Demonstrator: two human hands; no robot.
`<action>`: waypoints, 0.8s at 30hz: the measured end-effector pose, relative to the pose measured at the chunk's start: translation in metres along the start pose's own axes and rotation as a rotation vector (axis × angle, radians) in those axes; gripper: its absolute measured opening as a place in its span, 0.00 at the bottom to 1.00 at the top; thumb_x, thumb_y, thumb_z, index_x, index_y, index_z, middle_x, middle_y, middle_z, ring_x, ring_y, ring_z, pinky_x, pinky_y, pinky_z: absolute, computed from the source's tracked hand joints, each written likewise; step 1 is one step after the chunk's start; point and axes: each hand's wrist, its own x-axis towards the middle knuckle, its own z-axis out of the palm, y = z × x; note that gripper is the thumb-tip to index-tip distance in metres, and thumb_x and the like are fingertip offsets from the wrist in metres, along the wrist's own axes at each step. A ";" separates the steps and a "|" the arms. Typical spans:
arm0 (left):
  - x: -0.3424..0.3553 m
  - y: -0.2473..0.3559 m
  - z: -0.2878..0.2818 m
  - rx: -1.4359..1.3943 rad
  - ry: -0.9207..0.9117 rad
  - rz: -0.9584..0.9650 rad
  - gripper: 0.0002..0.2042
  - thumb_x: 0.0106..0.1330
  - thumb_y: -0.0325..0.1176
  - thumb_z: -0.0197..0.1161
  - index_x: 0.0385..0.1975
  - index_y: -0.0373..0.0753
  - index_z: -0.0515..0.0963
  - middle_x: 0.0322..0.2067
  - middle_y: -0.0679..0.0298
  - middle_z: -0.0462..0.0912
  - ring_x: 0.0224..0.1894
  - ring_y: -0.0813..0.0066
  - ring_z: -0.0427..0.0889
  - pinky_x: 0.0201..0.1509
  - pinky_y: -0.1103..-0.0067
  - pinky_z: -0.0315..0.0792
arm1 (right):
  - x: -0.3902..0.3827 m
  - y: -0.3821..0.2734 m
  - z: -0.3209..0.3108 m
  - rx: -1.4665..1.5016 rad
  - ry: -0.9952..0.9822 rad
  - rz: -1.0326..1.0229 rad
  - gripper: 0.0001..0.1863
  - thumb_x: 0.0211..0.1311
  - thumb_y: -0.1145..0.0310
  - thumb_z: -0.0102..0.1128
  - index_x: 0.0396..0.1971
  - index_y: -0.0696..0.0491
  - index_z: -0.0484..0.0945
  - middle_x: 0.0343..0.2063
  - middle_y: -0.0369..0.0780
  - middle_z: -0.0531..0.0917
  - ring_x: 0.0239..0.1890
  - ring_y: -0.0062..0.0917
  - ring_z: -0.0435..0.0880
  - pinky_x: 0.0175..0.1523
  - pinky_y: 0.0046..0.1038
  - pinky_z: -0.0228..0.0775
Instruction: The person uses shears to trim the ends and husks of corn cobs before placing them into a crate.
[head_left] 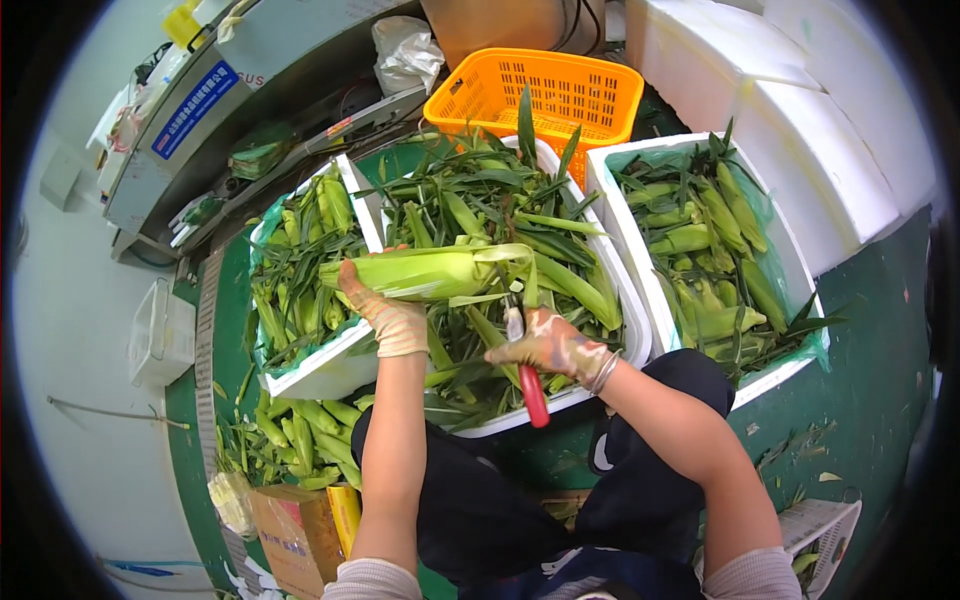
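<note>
The green floor (850, 375) spreads along the right of the frame, and a metal machine (290, 45) fills the upper left. Large white foam boxes (810, 150) stand at the upper right. In the centre, in front of my knees, a white tub (639, 325) is heaped with green corn and loose leaves. A lined foam box of corn (785, 367) stands just right of it, and another foam box (325, 373), also full, sits to its left. An orange basket (525, 70) is behind the tub at the top. A pile of corn (310, 435) lies at the lower left, above a cardboard box (290, 535).

The ear of corn (420, 272) I am handling, in its pale green husk, lies roughly level over the middle of the tub. My gloved left hand (385, 315) is curled around its left part from below. My gloved right hand (555, 345) is closed around red-handled shears (533, 397), thumb across them, their metal end close to the ear's right end.
</note>
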 end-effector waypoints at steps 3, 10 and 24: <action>0.002 -0.004 -0.008 0.042 0.131 -0.195 0.28 0.51 0.60 0.59 0.40 0.40 0.72 0.38 0.57 0.77 0.44 0.57 0.75 0.54 0.60 0.65 | 0.006 0.010 0.010 -0.582 0.340 -0.285 0.19 0.45 0.57 0.64 0.32 0.56 0.77 0.33 0.49 0.79 0.34 0.44 0.78 0.41 0.37 0.72; 0.037 0.009 -0.039 0.191 0.165 -0.406 0.28 0.53 0.56 0.56 0.48 0.42 0.71 0.51 0.56 0.73 0.52 0.57 0.70 0.57 0.55 0.62 | 0.032 0.049 0.032 -0.750 0.425 -0.487 0.19 0.50 0.65 0.55 0.38 0.64 0.70 0.20 0.52 0.78 0.22 0.46 0.79 0.31 0.40 0.73; 0.008 0.016 0.006 0.222 -0.095 -0.274 0.25 0.50 0.55 0.68 0.29 0.36 0.73 0.26 0.55 0.78 0.30 0.59 0.79 0.40 0.67 0.76 | 0.018 -0.003 0.011 0.143 0.204 -0.098 0.31 0.49 0.50 0.70 0.38 0.61 0.68 0.28 0.43 0.79 0.33 0.29 0.79 0.40 0.30 0.72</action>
